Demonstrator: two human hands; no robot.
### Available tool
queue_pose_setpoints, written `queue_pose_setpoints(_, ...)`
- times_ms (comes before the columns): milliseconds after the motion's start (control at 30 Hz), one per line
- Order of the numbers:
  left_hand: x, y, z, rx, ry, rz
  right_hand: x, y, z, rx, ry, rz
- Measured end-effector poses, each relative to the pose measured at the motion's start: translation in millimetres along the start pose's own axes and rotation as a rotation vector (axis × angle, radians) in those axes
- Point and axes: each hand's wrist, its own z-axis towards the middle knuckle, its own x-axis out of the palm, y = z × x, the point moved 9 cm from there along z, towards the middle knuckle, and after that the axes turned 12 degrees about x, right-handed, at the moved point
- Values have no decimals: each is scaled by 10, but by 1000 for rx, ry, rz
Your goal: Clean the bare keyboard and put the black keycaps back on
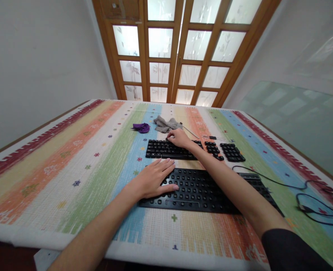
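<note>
A black keyboard base [200, 188] without its keycaps lies near the table's front edge. My left hand [156, 178] rests on its left end, fingers stretched out and apart. Beyond the base, the loose black keycaps [166, 150] are laid out in keyboard order, with smaller groups of keycaps [232, 152] to the right. Over the back row of the main group is my right hand [179, 138], its thumb and fingertips pinched together. Whatever the pinch holds is too small or hidden to make out.
Behind the keycaps lie a purple cloth [141, 128], a grey rag [164, 124] and a thin rod [190, 131]. A small black piece [212, 137] sits right of them. The black cable [285, 185] coils at the right. A striped cloth [93, 180] covers the table.
</note>
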Motion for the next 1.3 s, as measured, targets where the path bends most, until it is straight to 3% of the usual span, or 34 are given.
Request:
queue_pose_setpoints(267,52,24,-6,-6,38,-28,-17,29,-4,-7,29,20)
queue_pose_setpoints(567,81,25,-9,15,38,2,-214,129,-152,-92,-31,107)
queue_pose_setpoints(733,53,13,-2,28,29,-8,-433,162,-433,-143,-49,222)
queue_pose_setpoints(933,41,23,2,4,27,-14,-618,19,-865,-86,-33,443)
queue_pose_setpoints(1100,8,33,12,5,-33,-12,-620,-11,-1207,-44,66,599)
queue_pose_setpoints(1300,31,87,17,-40,-65,11,-473,150,-1482,-58,211,619)
